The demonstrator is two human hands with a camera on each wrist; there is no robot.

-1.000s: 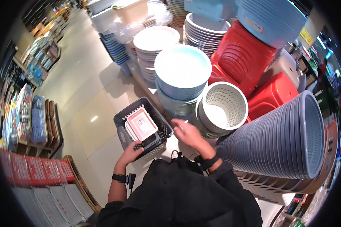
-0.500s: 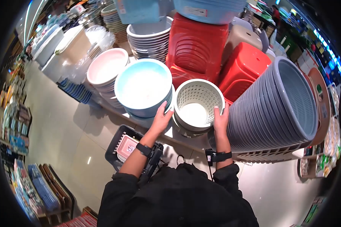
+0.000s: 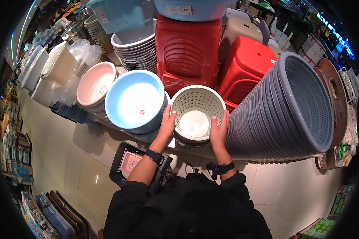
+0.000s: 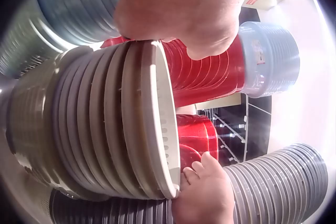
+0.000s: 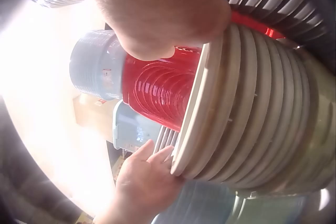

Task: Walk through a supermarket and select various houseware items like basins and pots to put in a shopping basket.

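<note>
A stack of off-white perforated baskets (image 3: 199,101) stands between the hands in the head view. My left hand (image 3: 167,126) rests against the left side of its top rim, and my right hand (image 3: 218,133) lies on the right side, thumb near the rim. Both wrist views show the stack side-on, the baskets (image 4: 121,124) nested with ridged rims (image 5: 236,103). Across the stack in the left wrist view, the right hand (image 4: 205,195) touches the rim; in the right wrist view the left hand (image 5: 144,182) does the same.
Blue basins (image 3: 135,99) and pink basins (image 3: 95,85) stand left, a leaning stack of grey baskets (image 3: 275,111) right. Red stools (image 3: 187,51) rise behind. On the floor, a black shopping basket (image 3: 116,164) holds a pink item (image 3: 130,162).
Both hands have moved up from the shopping basket to the off-white stack and now lie on opposite sides of it. The head view has turned right.
</note>
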